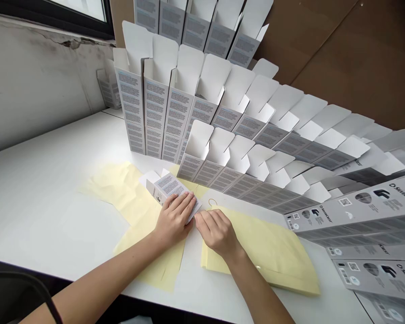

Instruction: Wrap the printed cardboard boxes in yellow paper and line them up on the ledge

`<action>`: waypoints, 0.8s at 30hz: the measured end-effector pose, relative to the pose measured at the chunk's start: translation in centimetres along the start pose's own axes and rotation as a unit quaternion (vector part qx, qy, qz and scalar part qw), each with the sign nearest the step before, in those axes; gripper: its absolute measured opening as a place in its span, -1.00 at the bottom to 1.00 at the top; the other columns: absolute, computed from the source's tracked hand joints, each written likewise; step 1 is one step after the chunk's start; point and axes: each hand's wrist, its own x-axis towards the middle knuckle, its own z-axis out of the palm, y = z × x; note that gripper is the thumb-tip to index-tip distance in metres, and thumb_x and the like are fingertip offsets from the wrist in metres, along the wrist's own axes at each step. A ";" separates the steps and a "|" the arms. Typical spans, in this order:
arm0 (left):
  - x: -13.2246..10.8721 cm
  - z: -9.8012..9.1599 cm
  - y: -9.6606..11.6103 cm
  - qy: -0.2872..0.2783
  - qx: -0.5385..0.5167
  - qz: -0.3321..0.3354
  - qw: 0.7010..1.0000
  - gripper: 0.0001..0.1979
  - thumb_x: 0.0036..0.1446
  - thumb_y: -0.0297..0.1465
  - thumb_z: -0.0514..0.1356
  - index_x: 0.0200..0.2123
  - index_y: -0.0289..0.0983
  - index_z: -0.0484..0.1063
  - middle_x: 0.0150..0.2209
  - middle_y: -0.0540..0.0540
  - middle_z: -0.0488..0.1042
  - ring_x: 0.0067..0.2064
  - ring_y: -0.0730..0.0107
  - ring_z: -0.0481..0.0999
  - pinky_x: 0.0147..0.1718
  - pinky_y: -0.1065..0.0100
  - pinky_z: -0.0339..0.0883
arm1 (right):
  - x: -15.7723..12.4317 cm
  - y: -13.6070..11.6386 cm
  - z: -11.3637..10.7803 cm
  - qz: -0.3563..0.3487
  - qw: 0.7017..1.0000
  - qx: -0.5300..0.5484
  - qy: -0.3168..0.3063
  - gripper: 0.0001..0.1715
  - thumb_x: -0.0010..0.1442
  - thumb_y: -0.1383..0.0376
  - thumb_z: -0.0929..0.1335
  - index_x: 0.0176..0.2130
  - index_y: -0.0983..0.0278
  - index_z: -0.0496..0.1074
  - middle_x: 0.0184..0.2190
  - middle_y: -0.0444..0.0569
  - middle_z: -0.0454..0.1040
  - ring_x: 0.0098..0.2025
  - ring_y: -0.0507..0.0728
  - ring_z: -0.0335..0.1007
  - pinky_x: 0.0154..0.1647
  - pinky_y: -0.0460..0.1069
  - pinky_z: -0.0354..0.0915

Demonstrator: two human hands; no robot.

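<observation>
A small printed white carton (171, 185) lies on its side on loose sheets of yellow paper (131, 211), its flaps open at the far left end. My left hand (176, 216) lies over the carton, fingers closed around its near part. At the carton's near right end, my right hand (218, 229) is curled with fingers pinched together. Whether something is between those fingertips is hidden. Beneath and beside my right hand rests a thick stack of yellow paper (270, 256). A rubber band (213, 202) lies just beyond that stack.
Rows of upright cartons (162, 103) with raised open flaps stand behind my hands. More cartons (357, 207) lie stacked at the right. A wall (47, 76) with a window borders the white table (54, 180) at the left. A dark cable (30, 279) curves at lower left.
</observation>
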 end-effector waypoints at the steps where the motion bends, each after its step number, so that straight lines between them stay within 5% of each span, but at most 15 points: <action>1: 0.0 0.0 0.0 0.000 0.001 0.000 1.000 -0.58 0.16 -0.42 0.15 0.10 -0.37 0.33 0.09 -0.20 0.45 0.11 0.12 0.44 0.08 0.10 0.16 | 0.1 0.0 0.0 -0.001 1.000 0.001 0.002 -0.88 0.13 0.54 0.37 -0.31 0.37 0.40 -0.47 -0.04 0.38 -0.44 0.06 0.26 -0.45 0.04 0.18; 24: -0.1 0.0 0.0 -0.005 0.006 -0.004 1.000 -0.57 0.15 -0.42 0.14 0.11 -0.36 0.32 0.10 -0.19 0.44 0.12 0.14 0.42 0.10 0.11 0.16 | -0.2 0.1 0.2 -0.004 1.000 0.021 -0.022 -0.81 0.13 0.54 0.38 -0.19 0.43 0.42 -0.35 0.04 0.49 -0.37 0.10 0.34 -0.38 0.06 0.28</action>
